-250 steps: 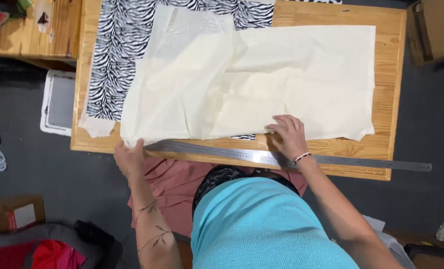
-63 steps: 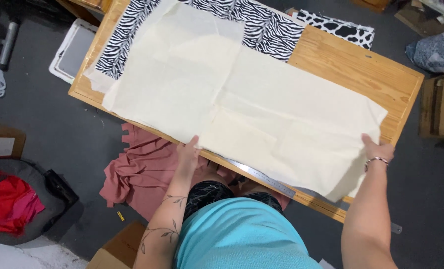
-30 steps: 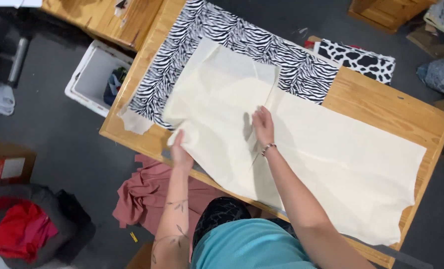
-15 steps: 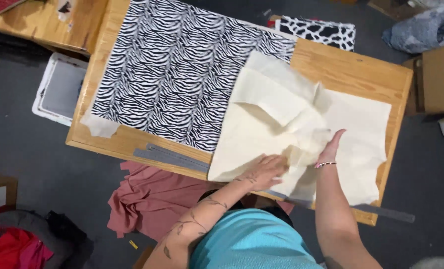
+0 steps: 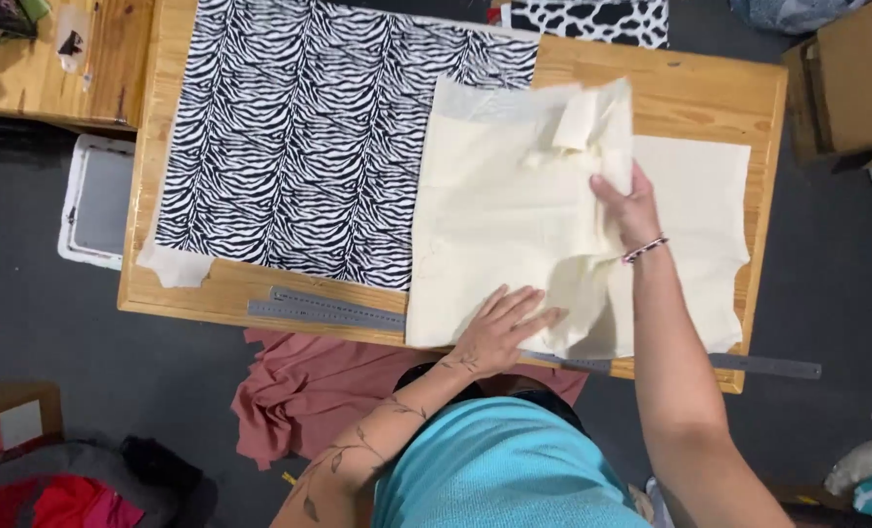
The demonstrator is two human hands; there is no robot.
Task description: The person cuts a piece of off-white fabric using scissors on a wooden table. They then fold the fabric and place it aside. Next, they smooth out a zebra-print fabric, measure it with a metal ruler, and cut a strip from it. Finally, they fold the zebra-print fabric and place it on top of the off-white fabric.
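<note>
From the head camera, looking straight down: the left hand lies flat, fingers spread, palm pressed on the near edge of the cream fabric; it pins the cloth and grasps nothing. The right hand is up at the cloth's folded-over part, fingers curled into a bunched fold, closed on the cream fabric there. A bead bracelet sits on that wrist.

The cream fabric lies on the right half of the wooden table, doubled over itself; a single layer spreads to the right of the right hand, out toward the table's edge. Left of both hands the zebra-print fabric lies flat, its right edge under the cream cloth. Just left of the left hand, along the table's near edge, lies a long metal ruler, running on under the cloth and out again to the right below the right forearm.

Below the left hand, off the table, a pink cloth lies crumpled on the dark floor. A white bin stands beside the table's left end
</note>
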